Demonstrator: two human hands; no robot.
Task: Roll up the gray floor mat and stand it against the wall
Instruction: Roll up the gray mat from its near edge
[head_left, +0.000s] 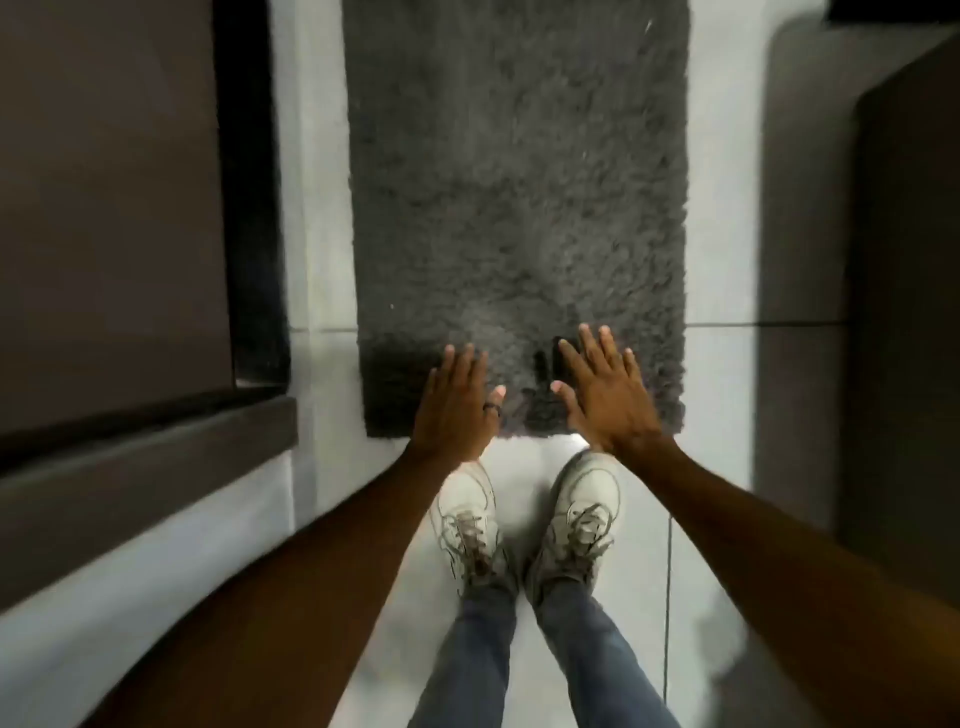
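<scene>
The gray floor mat (514, 197) is a shaggy dark rectangle lying flat on the white tiled floor, running from the top of the view down to just in front of my shoes. My left hand (457, 402) hovers over the mat's near left part, fingers spread, a dark ring on the thumb, holding nothing. Over the near right part, my right hand (605, 387) is also spread and holds nothing. Whether either palm touches the pile I cannot tell. The mat's far end is cut off by the top of the frame.
A dark brown panel with a black frame (119, 208) stands along the left, with a low ledge (145, 478) below it. Another dark piece of furniture (904, 291) rises on the right. My white shoes (530, 514) stand on the tiles just behind the mat's near edge.
</scene>
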